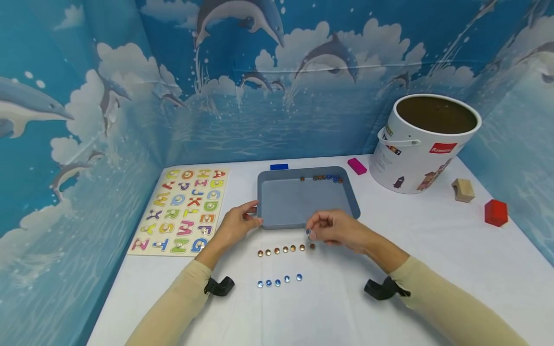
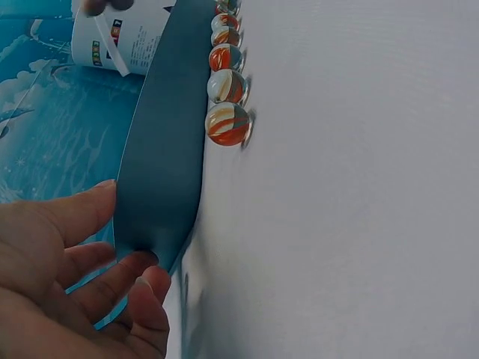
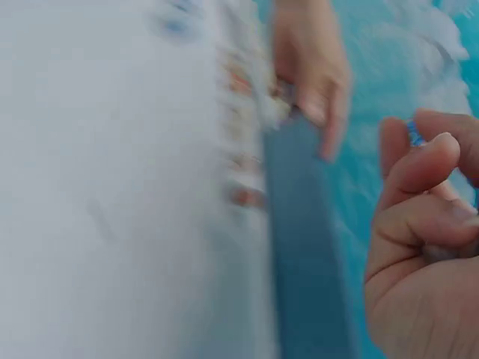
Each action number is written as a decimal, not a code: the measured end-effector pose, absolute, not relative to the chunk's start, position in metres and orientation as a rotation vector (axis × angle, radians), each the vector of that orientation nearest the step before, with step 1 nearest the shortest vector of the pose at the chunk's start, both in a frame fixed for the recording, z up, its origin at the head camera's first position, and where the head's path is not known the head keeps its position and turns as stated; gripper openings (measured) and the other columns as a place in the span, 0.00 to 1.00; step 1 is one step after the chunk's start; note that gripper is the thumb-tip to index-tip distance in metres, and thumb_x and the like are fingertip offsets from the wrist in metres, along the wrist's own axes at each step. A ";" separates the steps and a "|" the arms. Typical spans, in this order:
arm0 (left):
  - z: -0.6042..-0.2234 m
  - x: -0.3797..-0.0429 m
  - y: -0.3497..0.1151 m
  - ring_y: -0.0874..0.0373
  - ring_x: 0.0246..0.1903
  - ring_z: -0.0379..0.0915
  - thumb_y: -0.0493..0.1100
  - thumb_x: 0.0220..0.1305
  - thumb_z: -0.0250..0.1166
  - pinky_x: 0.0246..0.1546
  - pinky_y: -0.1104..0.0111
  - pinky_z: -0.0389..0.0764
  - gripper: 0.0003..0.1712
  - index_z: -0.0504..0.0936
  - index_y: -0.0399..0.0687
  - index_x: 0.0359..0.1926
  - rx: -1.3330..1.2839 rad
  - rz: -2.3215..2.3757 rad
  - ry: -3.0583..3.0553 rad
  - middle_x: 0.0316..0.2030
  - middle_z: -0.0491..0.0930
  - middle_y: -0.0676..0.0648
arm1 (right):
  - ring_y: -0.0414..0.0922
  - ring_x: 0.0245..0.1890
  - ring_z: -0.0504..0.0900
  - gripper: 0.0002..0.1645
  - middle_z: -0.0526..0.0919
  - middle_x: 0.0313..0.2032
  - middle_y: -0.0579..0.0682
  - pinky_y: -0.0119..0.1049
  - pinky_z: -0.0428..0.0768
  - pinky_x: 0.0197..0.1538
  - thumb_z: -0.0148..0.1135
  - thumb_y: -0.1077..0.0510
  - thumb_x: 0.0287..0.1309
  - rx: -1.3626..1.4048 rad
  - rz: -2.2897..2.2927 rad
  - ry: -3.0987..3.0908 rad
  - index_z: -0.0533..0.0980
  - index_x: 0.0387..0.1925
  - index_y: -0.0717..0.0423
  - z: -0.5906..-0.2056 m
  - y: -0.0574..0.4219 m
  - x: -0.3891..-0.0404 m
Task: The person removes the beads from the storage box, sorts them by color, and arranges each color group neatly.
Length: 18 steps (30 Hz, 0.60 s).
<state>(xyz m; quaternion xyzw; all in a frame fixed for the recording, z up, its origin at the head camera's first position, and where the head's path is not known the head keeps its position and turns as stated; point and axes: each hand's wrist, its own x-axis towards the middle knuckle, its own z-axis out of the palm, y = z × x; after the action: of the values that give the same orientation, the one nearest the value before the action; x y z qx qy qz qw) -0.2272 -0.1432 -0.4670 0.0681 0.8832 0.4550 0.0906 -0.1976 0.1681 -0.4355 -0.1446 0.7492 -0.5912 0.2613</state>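
Observation:
My right hand (image 1: 339,230) pinches a blue marble (image 3: 415,133) between thumb and fingertips, just off the front edge of the grey tray (image 1: 294,204), near its right half. At the tray's front left corner, my left hand (image 1: 235,225) holds the wall with thumb and fingers, as the left wrist view also shows. A row of orange-swirled marbles (image 1: 285,249) lies on the white cloth before the tray. Closer to me runs a shorter row of blue marbles (image 1: 278,283). More orange and blue marbles (image 1: 329,178) sit along the tray's far wall.
A wooden letter puzzle board (image 1: 179,211) lies to the left. Behind the tray are a blue block (image 1: 279,166) and a pink block (image 1: 357,166). At the right stand a white bucket (image 1: 415,163), a wooden block (image 1: 463,190) and a red block (image 1: 496,213).

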 end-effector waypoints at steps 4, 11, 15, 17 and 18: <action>-0.467 -0.227 -0.145 0.55 0.46 0.75 0.46 0.66 0.71 0.42 0.66 0.77 0.35 0.72 0.51 0.73 0.192 1.342 2.621 0.58 0.82 0.47 | 0.40 0.18 0.70 0.10 0.81 0.27 0.50 0.29 0.67 0.21 0.71 0.60 0.61 -0.414 -1.480 2.006 0.81 0.42 0.60 -0.457 0.165 -0.165; -0.465 -0.227 -0.146 0.53 0.46 0.75 0.45 0.66 0.71 0.40 0.66 0.77 0.36 0.72 0.49 0.73 0.203 1.351 2.615 0.58 0.82 0.45 | 0.38 0.24 0.69 0.05 0.73 0.22 0.43 0.31 0.70 0.30 0.73 0.59 0.57 -0.529 -1.293 2.227 0.84 0.35 0.50 -0.468 0.156 -0.141; -0.465 -0.226 -0.144 0.54 0.47 0.75 0.45 0.66 0.70 0.42 0.65 0.77 0.35 0.72 0.49 0.73 0.207 1.350 2.618 0.59 0.82 0.46 | 0.36 0.22 0.68 0.05 0.70 0.19 0.41 0.31 0.70 0.31 0.73 0.60 0.56 -0.528 -1.245 2.288 0.84 0.34 0.49 -0.469 0.155 -0.135; -0.465 -0.226 -0.143 0.53 0.47 0.75 0.46 0.67 0.70 0.42 0.65 0.77 0.35 0.72 0.50 0.73 0.208 1.352 2.616 0.59 0.82 0.46 | 0.36 0.21 0.67 0.05 0.69 0.18 0.41 0.31 0.70 0.31 0.73 0.61 0.56 -0.519 -1.234 2.311 0.85 0.34 0.48 -0.470 0.156 -0.134; -0.465 -0.226 -0.143 0.53 0.47 0.75 0.46 0.67 0.70 0.42 0.65 0.77 0.35 0.72 0.50 0.73 0.206 1.352 2.617 0.59 0.82 0.46 | 0.35 0.20 0.67 0.05 0.70 0.18 0.40 0.31 0.70 0.31 0.73 0.61 0.56 -0.516 -1.228 2.322 0.85 0.34 0.48 -0.470 0.156 -0.133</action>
<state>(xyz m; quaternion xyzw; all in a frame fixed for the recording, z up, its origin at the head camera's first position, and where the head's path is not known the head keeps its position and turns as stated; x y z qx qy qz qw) -0.2260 -0.1429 -0.4652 0.0694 0.8823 0.4558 0.0945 -0.1332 0.1558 -0.4701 -0.1877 0.8441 -0.4465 0.2300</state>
